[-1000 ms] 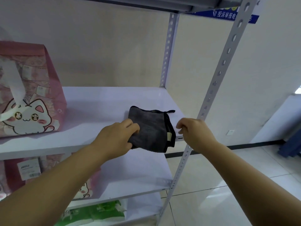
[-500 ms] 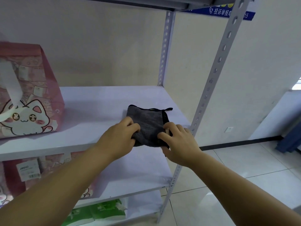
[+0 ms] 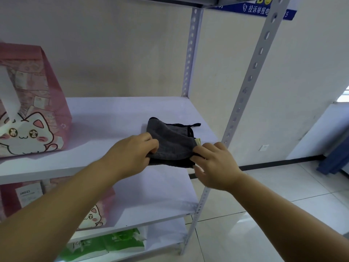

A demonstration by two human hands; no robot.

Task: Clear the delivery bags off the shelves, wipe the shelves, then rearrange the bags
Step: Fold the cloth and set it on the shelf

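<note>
Both bare forearms come in from the bottom corners and meet at the front edge of the shelf. The left hand [image 3: 132,154] has its fingers curled round the left side of a folded dark grey cloth with black trim [image 3: 171,146], so it's got a proper grip on it. The right hand [image 3: 215,167] is on the cloth's front right corner, fingers bent over it and thumb tucked against the edge, pinching the fabric. The cloth lies on the front right part of the white shelf board [image 3: 117,118], and its near edge hangs a bit over the lip. There's a small pale tag [image 3: 198,142] poking out right by the right hand's fingers.

Down below, a second pink bag with a cat face [image 3: 94,214] sits on the next shelf down, mostly hidden behind the left arm, and a green and white plastic bag [image 3: 113,242] lies on the bottom one.

Further back on the same shelf as the cloth, well apart on the left, stands a big pink paper delivery bag with a white cartoon cat [image 3: 32,103], upright. The grey perforated metal front post [image 3: 251,72] runs up just right of the hands, and the rear post [image 3: 190,53] stands at the back corner. Behind all that is a plain beige wall, a white wall socket [image 3: 263,147] low down, pale floor tiles [image 3: 283,205] and a blue sign with white characters [image 3: 260,10] up top.
</note>
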